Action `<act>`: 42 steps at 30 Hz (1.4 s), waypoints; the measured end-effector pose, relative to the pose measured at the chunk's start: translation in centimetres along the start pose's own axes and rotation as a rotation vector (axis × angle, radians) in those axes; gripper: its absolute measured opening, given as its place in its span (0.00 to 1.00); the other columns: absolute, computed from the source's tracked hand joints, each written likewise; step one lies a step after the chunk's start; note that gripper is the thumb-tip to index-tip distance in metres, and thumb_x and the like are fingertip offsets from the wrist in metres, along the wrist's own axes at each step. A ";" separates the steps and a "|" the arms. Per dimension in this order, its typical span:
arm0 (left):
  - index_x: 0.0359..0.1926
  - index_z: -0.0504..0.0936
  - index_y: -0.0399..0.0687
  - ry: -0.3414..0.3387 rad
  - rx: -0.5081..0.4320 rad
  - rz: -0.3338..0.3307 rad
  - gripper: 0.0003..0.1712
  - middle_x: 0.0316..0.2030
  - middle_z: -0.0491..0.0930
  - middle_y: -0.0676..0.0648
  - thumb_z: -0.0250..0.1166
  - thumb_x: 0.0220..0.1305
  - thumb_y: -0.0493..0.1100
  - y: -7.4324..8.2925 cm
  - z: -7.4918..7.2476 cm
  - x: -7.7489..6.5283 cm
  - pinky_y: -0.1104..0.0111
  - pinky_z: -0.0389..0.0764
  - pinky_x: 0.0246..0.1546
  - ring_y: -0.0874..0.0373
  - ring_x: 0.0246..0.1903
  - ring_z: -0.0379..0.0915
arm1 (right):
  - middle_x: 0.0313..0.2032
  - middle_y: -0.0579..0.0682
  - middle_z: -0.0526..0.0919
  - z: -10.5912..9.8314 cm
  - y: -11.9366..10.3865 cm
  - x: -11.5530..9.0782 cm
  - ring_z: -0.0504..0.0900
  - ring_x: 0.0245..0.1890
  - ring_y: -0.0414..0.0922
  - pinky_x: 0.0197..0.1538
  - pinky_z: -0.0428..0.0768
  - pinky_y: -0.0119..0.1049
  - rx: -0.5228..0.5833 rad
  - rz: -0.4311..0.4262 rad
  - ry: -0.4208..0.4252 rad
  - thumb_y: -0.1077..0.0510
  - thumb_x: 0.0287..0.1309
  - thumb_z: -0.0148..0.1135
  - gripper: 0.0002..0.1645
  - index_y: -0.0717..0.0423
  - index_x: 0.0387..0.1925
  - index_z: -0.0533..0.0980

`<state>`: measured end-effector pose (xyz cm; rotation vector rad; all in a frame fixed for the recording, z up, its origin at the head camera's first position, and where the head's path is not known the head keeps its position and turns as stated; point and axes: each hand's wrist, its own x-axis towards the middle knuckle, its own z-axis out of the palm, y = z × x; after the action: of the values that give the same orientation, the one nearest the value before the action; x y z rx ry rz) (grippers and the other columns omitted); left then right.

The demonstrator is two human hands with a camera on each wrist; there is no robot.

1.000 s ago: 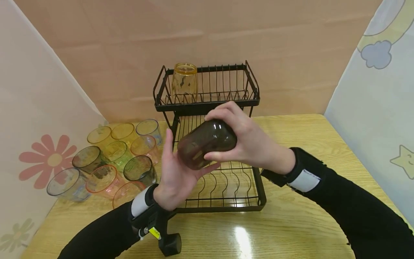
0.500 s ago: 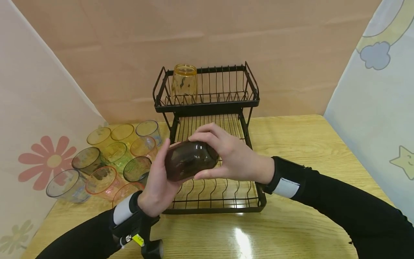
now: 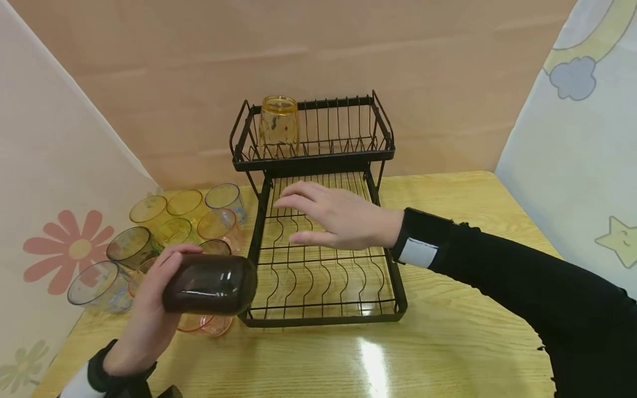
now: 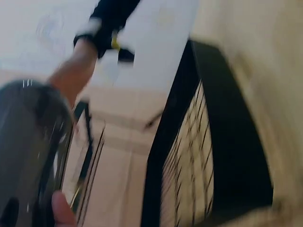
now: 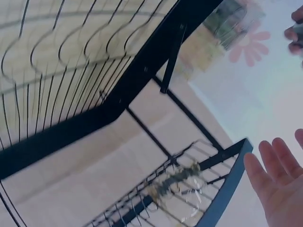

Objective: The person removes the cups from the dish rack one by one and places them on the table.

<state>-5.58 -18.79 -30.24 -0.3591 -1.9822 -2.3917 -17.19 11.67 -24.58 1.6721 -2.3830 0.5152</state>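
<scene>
My left hand (image 3: pixel 151 309) grips a dark brown tinted drinking glass (image 3: pixel 214 284) in the head view, left of the rack's front corner. The glass lies on its side, closed base toward the right. In the left wrist view the same glass (image 4: pixel 31 151) fills the left edge, a fingertip (image 4: pixel 61 210) against it. My right hand (image 3: pixel 338 218) hovers above the lower tier of a black wire dish rack (image 3: pixel 323 320), fingers extended and holding nothing. In the right wrist view its fingers (image 5: pixel 279 165) show spread apart.
An amber glass (image 3: pixel 280 124) stands upside down at the left of the rack's upper tier (image 3: pixel 313 165). Several coloured glasses, among them a clear blue-rimmed one (image 3: pixel 102 290) and a yellow one (image 3: pixel 185 205), stand mouth up on the wooden table (image 3: pixel 448 331) left of the rack.
The right hand has let go of the dark glass and lifted slightly away. The left hand, now holding the glass alone, has moved left and down, off the rack toward the other glasses.
</scene>
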 end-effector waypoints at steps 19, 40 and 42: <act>0.50 0.78 0.41 0.083 0.966 0.105 0.18 0.45 0.76 0.63 0.57 0.63 0.22 3.0 -14.7 -5.3 0.85 0.66 0.38 0.75 0.46 0.68 | 0.69 0.62 0.59 -3.6 3.8 3.9 0.58 0.68 0.56 0.70 0.54 0.46 -0.377 0.112 0.048 0.35 0.69 0.47 0.40 0.58 0.69 0.62; 0.41 0.80 0.49 -0.027 1.524 -0.019 0.19 0.39 0.79 0.46 0.75 0.52 0.51 -0.5 -14.9 -5.4 0.49 0.76 0.29 0.46 0.35 0.77 | 0.74 0.59 0.44 -7.4 5.3 7.1 0.45 0.73 0.54 0.70 0.53 0.51 -0.363 0.496 -0.157 0.28 0.68 0.31 0.48 0.53 0.76 0.44; 0.42 0.80 0.47 -0.034 1.528 -0.004 0.21 0.41 0.78 0.43 0.75 0.52 0.51 -1.0 -14.8 -5.4 0.44 0.74 0.28 0.39 0.37 0.76 | 0.74 0.59 0.44 -7.5 5.6 7.2 0.45 0.73 0.54 0.70 0.53 0.52 -0.360 0.514 -0.168 0.28 0.68 0.32 0.48 0.52 0.76 0.44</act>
<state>-2.91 -33.67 -34.73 -0.2657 -2.9640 -0.3366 -25.30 9.95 -16.11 0.9857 -2.8196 -0.0025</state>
